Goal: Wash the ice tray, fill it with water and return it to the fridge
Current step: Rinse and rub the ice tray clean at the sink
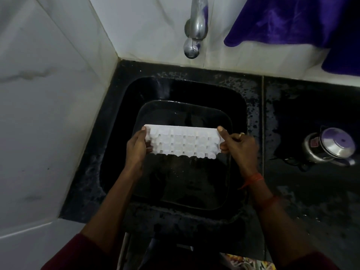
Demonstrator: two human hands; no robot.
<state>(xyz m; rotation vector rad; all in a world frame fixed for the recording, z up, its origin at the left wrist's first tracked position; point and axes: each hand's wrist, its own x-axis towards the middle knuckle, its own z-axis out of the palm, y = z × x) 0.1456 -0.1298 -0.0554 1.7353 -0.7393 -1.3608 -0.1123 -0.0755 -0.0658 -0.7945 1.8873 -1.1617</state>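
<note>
Ice tray (183, 142) held by its two short ends over the black sink (115, 129), short of the tap.

Nearest, the left hand (136, 147) makes its grip on the tray's left end and the right hand (239, 145) on its right end. On each, the thumb lies on the far edge and the fingers curl under, so both grips are closed on the tray. It spans the gap between them, level across and clear of everything below. Its bumpy side faces up, probably the cell bottoms turned over to drain or rinse. Below it a dark basin (229, 123) sits in the sink, likely to catch water. On the wet surface (311, 191) to the right stands a steel lidded pot (331, 147), well apart. Farther off, the tap (194, 30) hangs over the sink's far edge with no stream visible, and a purple towel (292, 20) hangs at far right.
</note>
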